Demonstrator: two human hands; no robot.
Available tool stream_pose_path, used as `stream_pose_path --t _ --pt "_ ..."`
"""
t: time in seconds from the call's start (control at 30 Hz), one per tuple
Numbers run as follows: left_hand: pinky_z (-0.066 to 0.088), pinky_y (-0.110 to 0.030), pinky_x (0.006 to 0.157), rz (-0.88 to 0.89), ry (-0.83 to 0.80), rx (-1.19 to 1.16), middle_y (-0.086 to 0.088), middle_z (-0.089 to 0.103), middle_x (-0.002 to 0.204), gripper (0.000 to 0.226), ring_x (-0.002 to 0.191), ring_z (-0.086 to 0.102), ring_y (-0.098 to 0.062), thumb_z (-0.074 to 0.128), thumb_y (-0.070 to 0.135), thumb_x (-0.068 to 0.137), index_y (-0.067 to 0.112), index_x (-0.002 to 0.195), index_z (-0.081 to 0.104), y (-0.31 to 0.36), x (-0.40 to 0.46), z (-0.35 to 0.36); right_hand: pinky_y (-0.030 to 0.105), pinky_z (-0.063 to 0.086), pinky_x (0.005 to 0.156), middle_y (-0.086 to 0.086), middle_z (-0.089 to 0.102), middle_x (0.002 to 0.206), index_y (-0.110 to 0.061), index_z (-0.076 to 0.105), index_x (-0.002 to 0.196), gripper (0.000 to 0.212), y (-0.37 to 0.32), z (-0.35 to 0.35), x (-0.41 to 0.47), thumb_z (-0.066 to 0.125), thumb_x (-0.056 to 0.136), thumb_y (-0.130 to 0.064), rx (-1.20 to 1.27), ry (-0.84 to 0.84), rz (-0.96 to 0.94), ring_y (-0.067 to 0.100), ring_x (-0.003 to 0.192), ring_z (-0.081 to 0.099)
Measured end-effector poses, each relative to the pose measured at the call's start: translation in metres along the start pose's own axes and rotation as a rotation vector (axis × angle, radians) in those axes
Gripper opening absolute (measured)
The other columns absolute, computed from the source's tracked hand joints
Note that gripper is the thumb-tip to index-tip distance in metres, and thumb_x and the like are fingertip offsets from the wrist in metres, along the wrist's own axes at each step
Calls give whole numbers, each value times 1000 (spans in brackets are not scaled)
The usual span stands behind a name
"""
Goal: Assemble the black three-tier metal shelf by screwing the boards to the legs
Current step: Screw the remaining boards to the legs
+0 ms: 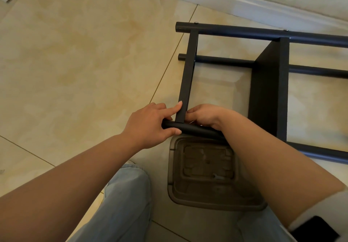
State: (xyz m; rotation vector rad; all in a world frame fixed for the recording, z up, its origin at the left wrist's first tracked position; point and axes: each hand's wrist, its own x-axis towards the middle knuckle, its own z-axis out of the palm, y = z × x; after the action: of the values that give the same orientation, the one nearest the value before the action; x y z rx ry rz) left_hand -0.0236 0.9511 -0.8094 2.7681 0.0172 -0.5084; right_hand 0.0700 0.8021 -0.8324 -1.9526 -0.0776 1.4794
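The black metal shelf (267, 83) lies on its side on the tiled floor (75, 62), filling the frame from the centre out toward three o'clock, with the person seated over it. Nearest the camera, at six o'clock, are pale blue jeans (124, 204) and, between the knees, an upturned brown plastic stool (205, 174) with a small wrench lying in its recess. Just beyond the stool runs the nearest leg (195, 129), a round black tube. The left hand (150, 125) grips its end, thumb curled underneath, while the forefinger stretches out and presses on the side of the end board (188, 72) where it meets the tube. The right hand (205, 116) sits just on the other side of that board at the same joint, fingers (190, 118) curled in close against it; whether they pinch a screw or only the metal cannot be told from here. The end board rises edge-on toward twelve o'clock. Toward two o'clock a second board (269, 91) stands parallel to it, showing its broad dark face. Farther off, two more legs cross both boards, the far leg (244, 32) showing small silver screw heads at each joint. Beyond it, from twelve to two o'clock, a pale skirting board (244, 2) lines the wall.
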Motion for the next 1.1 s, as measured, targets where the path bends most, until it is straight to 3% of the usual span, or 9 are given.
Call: stream_pose_path --t 0.43,0.63,0.73,0.87,1.1 --pt "33 -23 68 1 -2 -4 18 41 92 72 90 36 -5 52 60 85 47 145 14 -1 0 0 34 44 95 -3 64 93 -19 66 111 22 3 0 5 55 93 -23 7 -6 1 16 92 59" --pt "39 -24 70 7 3 -10 18 40 92 72 90 37 -5 52 60 85 47 145 14 -2 0 2 39 46 97 9 67 104 -13 66 108 22 3 -1 5 53 93 -20 68 -16 54 23 98 61" --pt "39 -24 70 5 -2 -8 18 41 93 72 91 37 -6 52 59 85 47 145 13 -2 0 2 36 46 95 6 66 98 -13 66 104 19 2 0 5 53 93 -20 57 -29 47 20 93 61" --pt "40 -25 71 3 -2 -14 18 41 92 72 89 35 -5 52 60 85 47 145 14 -3 0 2 30 43 84 1 64 91 -18 65 98 16 0 0 3 52 94 -26 -27 -3 26 15 86 59" --pt "37 -23 70 6 -5 -14 17 42 92 73 90 37 -5 52 60 85 47 145 14 -3 0 2 34 46 91 2 67 94 -16 68 103 25 2 -2 5 57 91 -34 -26 -13 62 18 91 61"
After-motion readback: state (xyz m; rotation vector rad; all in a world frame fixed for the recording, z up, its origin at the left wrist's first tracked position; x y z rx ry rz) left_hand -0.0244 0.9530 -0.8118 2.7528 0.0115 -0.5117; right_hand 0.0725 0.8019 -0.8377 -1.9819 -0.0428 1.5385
